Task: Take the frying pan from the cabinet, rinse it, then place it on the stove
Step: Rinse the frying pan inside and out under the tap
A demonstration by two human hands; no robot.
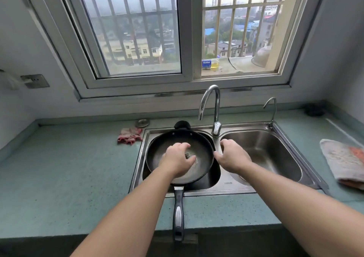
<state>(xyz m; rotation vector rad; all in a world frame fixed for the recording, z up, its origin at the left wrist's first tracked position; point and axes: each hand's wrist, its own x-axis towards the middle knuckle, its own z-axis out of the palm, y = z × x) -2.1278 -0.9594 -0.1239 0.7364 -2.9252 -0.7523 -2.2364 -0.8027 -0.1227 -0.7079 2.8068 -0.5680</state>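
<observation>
The black frying pan (199,138) lies in the left basin of the steel double sink (232,183). Its long handle (178,215) points toward me and sticks out past the counter's front edge. My left hand (176,161) is inside the pan, fingers curled on a small grey scrub pad (189,155) pressed to the pan's floor. My right hand (232,157) hovers over the divider between the basins with fingers apart, its thumb at the pan's right rim. The tall faucet (213,106) stands behind the divider, and no water stream shows.
A pink rag (130,136) and a metal drain stopper (142,122) lie on the green counter left of the sink. A folded towel (344,162) sits at the right. A small second tap (271,110) rises behind the right basin (275,154). The window is directly ahead.
</observation>
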